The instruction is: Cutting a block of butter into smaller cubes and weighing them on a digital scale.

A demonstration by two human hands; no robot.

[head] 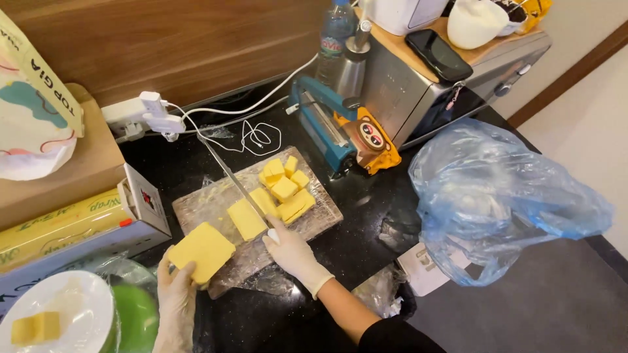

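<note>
A cutting board [324, 212] covered in plastic wrap lies on the black counter. My right hand [292, 251], in a white glove, grips the handle of a long knife [226, 171] whose blade points away across the board. My left hand [175, 295], also gloved, holds a large yellow butter block [201, 251] at the board's near left corner. A thin yellow slab [246, 219] lies beside the blade, and several smaller yellow cubes [286, 185] are piled on the board's far right.
A blue heat sealer [322, 131] and a metal toaster oven [418, 91] stand behind the board. A blue plastic bag [497, 196] lies right. A plastic wrap box [72, 229] sits left; a white plate [65, 314] with a butter piece is at near left. White cables [252, 134] trail behind.
</note>
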